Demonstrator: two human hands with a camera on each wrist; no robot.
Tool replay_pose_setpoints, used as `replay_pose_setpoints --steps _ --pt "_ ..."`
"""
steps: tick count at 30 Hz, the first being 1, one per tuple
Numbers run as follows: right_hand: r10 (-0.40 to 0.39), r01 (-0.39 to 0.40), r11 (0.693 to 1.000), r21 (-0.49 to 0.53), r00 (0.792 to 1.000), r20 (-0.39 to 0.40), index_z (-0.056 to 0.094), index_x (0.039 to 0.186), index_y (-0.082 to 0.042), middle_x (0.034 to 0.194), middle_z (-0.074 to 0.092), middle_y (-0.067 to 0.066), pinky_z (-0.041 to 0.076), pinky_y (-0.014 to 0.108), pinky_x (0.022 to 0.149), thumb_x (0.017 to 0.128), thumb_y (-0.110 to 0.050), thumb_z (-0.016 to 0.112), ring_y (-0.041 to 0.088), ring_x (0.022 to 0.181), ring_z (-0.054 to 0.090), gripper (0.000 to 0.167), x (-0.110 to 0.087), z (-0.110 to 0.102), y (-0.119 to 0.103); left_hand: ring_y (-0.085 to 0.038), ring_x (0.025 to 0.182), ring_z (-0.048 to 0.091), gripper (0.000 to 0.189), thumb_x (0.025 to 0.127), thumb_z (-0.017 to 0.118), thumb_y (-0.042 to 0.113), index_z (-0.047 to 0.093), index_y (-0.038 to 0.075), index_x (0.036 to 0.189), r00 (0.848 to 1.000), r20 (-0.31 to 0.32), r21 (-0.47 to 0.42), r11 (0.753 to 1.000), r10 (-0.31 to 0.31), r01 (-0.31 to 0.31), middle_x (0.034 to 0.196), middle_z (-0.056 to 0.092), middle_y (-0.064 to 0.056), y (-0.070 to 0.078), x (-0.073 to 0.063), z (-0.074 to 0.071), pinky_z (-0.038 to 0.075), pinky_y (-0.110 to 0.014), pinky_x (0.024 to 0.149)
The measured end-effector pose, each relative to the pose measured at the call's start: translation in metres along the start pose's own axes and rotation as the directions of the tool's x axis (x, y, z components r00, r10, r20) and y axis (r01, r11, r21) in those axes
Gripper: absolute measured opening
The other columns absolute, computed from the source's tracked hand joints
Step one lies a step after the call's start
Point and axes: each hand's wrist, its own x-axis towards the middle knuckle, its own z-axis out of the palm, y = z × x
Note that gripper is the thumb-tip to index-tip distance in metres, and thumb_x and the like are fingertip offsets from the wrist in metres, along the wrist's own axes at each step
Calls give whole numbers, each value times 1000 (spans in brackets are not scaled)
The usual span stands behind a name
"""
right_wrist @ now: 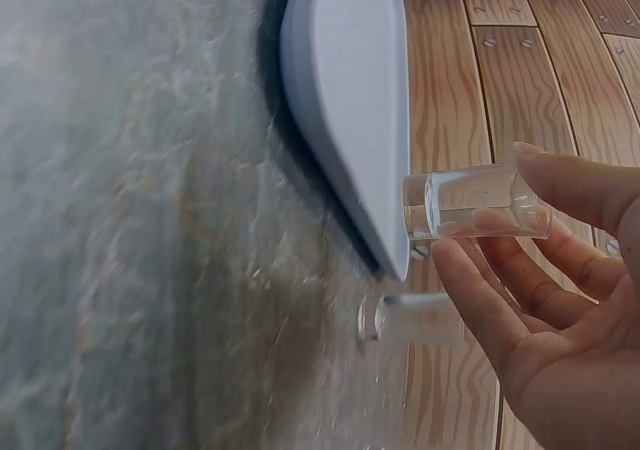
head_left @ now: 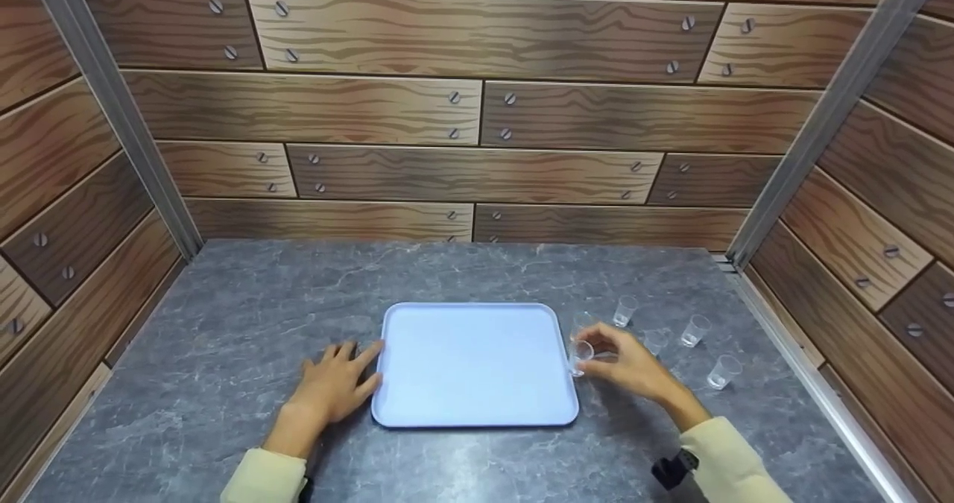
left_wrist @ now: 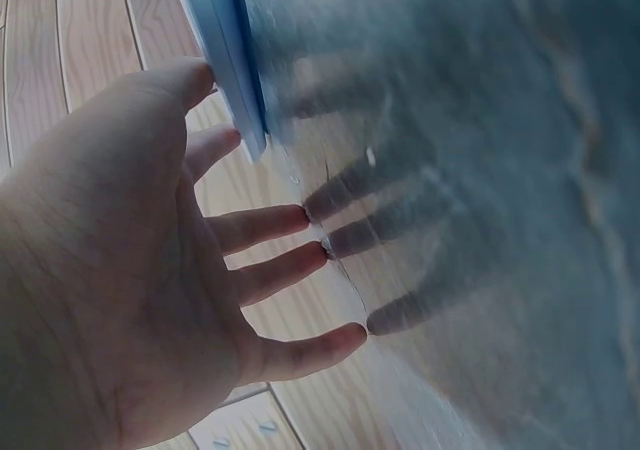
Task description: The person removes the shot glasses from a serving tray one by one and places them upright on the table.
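Observation:
A light-blue rectangular tray [head_left: 475, 365] lies flat on the grey table. My left hand [head_left: 333, 384] is at its left edge, fingers spread and fairly straight; in the left wrist view the thumb and index finger touch the tray's side [left_wrist: 228, 55] while the other fingertips rest on the tabletop. At the right edge, my right hand [head_left: 626, 361] pinches a small clear shot glass [right_wrist: 475, 202] between thumb and fingers. That glass is upright, its base close over the tray rim. Another shot glass [right_wrist: 410, 318] stands on the table beside the tray, partly behind the held one.
To the right of the tray stand several more clear shot glasses, among them a far one [head_left: 624, 311], a middle one [head_left: 695, 330] and a near one [head_left: 724, 372]. Wood-patterned walls [head_left: 477, 115] enclose the marbled grey table [head_left: 246, 317] at the back and sides.

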Motion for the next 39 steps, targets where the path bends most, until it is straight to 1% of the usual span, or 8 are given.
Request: replay_pose_setpoints --steps 6,8,14,18,22,29,34,39 --pt "-33 32 999 -22 999 -13 65 114 6 109 69 21 54 20 93 87 -4 79 6 100 66 31 -15 -7 6 -49 139 46 54 105 53 45 46 27 156 1000 10 -7 1000 -2 2 150 51 -24 2 -1 0 34 -83 103" --pt "-24 24 999 -29 1000 -17 65 113 5 109 69 20 54 20 92 88 -4 79 5 99 66 30 -19 -10 9 -49 139 47 54 105 53 46 46 27 156 1000 12 -6 1000 -3 3 149 51 -24 3 -1 0 35 -83 102" --pt "36 -37 998 -47 999 -24 64 113 5 108 69 19 54 20 92 88 -6 79 4 99 65 30 -27 -15 18 -48 139 47 54 105 52 46 46 28 156 1000 19 -3 1000 -9 9 149 52 -23 4 -1 -1 34 -84 102" --pt "39 -40 998 -46 999 -39 65 112 6 106 69 18 55 19 90 88 -4 79 3 97 65 29 -31 -17 24 -48 139 47 54 105 53 46 46 28 156 1000 18 -2 1000 -5 5 149 52 -23 3 -1 -1 34 -83 101" --pt "34 -36 999 -38 998 -52 64 111 7 105 69 19 55 19 88 87 -3 79 6 96 67 29 -34 -19 27 -48 139 47 55 105 53 47 46 29 156 1000 17 4 1000 -7 7 149 52 -23 1 0 -1 34 -83 102" --pt "89 -90 996 -27 995 -38 63 114 7 110 68 22 56 22 90 88 -6 79 10 98 68 33 -36 -23 31 -49 139 47 55 105 53 47 47 28 156 1000 19 0 1000 -5 5 150 52 -23 1 0 -1 34 -83 102" --pt "106 -107 994 -24 994 -38 62 116 7 111 68 23 56 22 90 89 -6 78 13 99 68 34 -38 -25 31 -49 139 47 54 104 54 47 47 28 155 1000 9 -4 1000 1 -1 149 52 -23 1 0 0 33 -84 102" --pt "95 -96 995 -9 995 -21 60 118 10 113 68 25 56 22 89 89 -4 77 13 99 69 36 -39 -28 32 -48 138 48 54 105 53 47 48 28 155 1000 -6 -2 1000 14 -14 148 53 -23 2 0 1 36 -83 100"
